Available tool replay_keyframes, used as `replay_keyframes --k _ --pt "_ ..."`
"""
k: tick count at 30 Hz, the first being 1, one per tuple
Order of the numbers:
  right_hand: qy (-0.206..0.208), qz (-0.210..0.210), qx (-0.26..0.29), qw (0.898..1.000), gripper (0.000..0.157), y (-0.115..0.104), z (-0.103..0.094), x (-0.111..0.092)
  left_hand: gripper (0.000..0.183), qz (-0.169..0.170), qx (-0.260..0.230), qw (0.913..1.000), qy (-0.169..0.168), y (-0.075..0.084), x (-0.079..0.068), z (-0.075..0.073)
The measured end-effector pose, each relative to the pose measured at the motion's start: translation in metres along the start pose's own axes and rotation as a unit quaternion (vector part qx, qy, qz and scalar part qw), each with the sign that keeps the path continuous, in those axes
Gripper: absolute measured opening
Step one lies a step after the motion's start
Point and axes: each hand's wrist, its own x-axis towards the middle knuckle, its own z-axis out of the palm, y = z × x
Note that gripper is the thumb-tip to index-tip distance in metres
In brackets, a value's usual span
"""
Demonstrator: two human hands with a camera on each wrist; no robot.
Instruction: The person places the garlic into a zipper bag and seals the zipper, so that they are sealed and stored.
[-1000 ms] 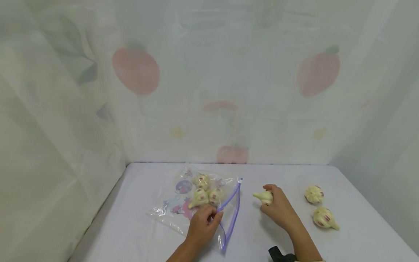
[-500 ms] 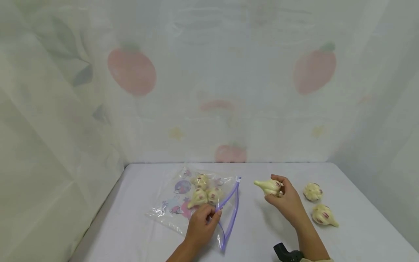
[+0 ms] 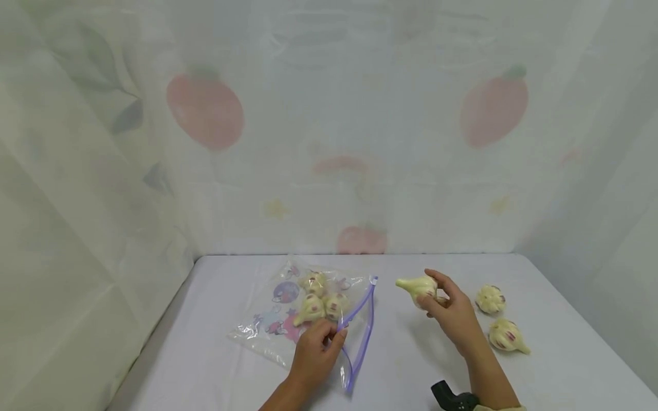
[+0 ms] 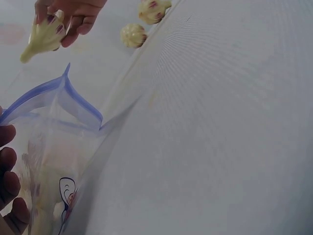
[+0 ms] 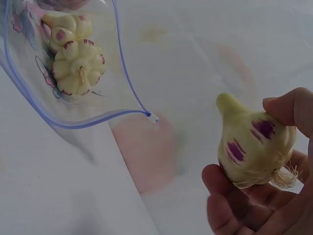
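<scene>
A clear zip bag [image 3: 267, 334] with a purple rim lies on the table, holding several garlic bulbs [image 3: 311, 309]. My left hand [image 3: 317, 349] pinches the bag's near edge beside its purple opening, which gapes toward the right. Above the table, to the right of that opening, my right hand [image 3: 452, 315] grips a garlic bulb [image 5: 254, 144] between thumb and fingers. Its stem points left, toward the bag, and its root tuft faces the palm. In the right wrist view the bag's mouth [image 5: 73, 125] is spread, with bulbs showing inside.
Two more garlic bulbs, one farther back [image 3: 490, 299] and one nearer [image 3: 507, 335], lie on the white table [image 3: 205, 354] right of my right hand. A black curved object [image 3: 452, 396] sits at my right wrist. A printed curtain [image 3: 288, 114] hangs behind the table.
My right hand has lifted its garlic bulb and moved slightly right and away, turning the bulb a little. The left hand keeps its hold on the bag.
</scene>
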Motion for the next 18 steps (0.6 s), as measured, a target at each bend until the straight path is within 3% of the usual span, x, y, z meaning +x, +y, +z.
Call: replay_keyframes --k 9,18 --pt "-0.058 0.015 0.019 0.998 0.059 0.006 0.015 -0.002 0.024 0.001 -0.001 1.0 0.002 0.002 0.0 0.001" --pt "-0.118 0.024 0.019 0.993 0.055 0.005 0.052 -0.007 0.022 -0.003 -0.001 1.0 -0.001 0.002 0.001 0.0"
